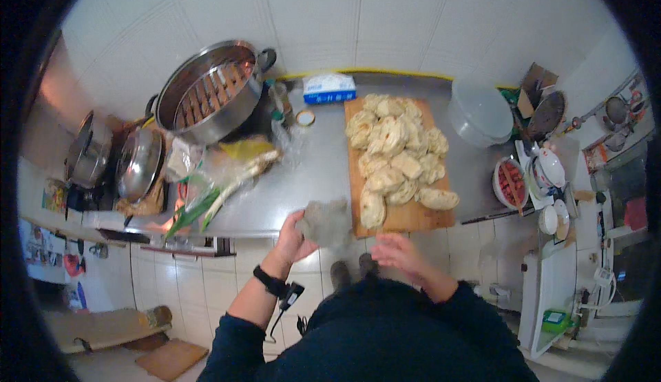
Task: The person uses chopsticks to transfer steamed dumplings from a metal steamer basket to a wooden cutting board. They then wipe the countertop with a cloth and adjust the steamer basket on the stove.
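Note:
My left hand [294, 237] grips a greyish, blurred sheet, perhaps a cloth or thin bag [326, 223], at the front edge of the metal counter [315, 170]. My right hand [400, 255] is empty, fingers apart, just in front of a wooden board [413, 221]. Pale rolled dough pieces [387, 136] lie heaped on that board, some touching its right side. Left of the sheet, leeks [240, 175] lie on the counter beside clear plastic bags. Behind them stands a large steel steamer pot [222, 118] with a slotted rack inside.
A blue and white box [329, 88] and a round lid [305, 118] lie near the wall. To the right stand a clear plastic tub [480, 118] and a bowl of red filling [511, 183] with a wooden utensil. Lidded pans [139, 165] occupy the left.

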A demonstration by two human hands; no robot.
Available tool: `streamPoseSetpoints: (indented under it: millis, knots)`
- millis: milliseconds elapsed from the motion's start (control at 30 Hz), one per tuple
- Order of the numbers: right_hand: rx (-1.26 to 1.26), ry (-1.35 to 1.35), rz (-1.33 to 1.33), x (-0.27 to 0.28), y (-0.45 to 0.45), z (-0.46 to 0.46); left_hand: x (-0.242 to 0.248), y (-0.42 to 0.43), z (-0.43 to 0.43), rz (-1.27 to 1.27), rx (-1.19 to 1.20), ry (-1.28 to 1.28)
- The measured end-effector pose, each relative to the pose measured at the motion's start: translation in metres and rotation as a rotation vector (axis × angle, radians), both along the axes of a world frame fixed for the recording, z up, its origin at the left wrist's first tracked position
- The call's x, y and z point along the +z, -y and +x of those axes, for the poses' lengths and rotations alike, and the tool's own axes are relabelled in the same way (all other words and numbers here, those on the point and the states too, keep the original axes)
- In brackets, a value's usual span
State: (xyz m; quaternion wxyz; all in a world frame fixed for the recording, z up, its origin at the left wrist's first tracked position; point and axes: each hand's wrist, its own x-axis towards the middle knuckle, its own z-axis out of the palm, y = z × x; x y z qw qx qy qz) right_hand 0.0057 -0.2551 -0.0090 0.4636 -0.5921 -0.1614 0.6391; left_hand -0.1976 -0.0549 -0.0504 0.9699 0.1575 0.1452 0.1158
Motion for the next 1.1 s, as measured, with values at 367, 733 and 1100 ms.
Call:
streamPoseSetpoints:
  millis: [367, 733, 1100]
  knots:
    - [-0.104, -0.622, 0.167, -0.011, -0.055, -0.037, 0.066, 0.014, -0.004, -0.110, 0.060, 0.152]
    - [0.032, -0.424, 0.133, -0.019, -0.069, -0.047, 0.049, -0.002, -0.049, 0.174, 0.219, -0.049]
    - [0.549, 0.272, 0.319, -0.024, -0.093, -0.071, 0.001, 0.020, -0.035, 0.626, 0.105, -0.434]
